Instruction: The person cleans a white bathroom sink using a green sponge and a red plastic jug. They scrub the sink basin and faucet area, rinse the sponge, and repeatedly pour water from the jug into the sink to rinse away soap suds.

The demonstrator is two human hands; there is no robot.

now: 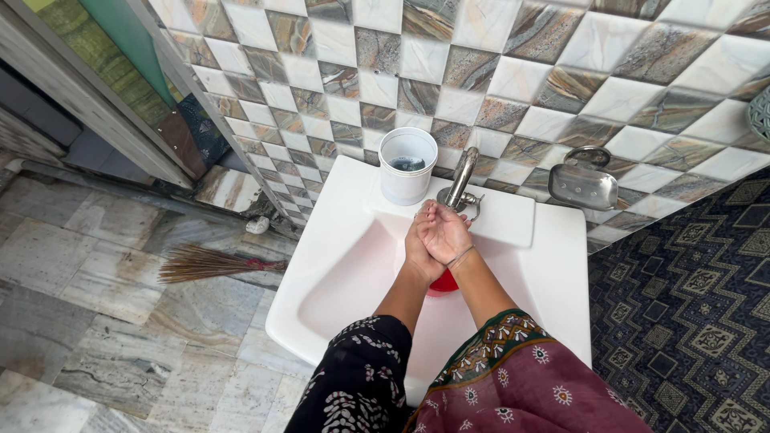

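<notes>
Over the basin of a white washbasin (337,273) my two hands are pressed together below the spout of a metal tap (461,178). My right hand (446,232) lies palm up on top, its fingers slightly curled. My left hand (418,247) is underneath and mostly covered by it. Neither hand holds anything that I can see. A red object (443,282) shows in the basin just beneath my wrists, mostly hidden. I cannot see water running.
A white cup (407,164) stands on the basin's back ledge left of the tap. A metal soap dish (581,184) hangs on the tiled wall at right. A broom (210,263) lies on the stone floor at left.
</notes>
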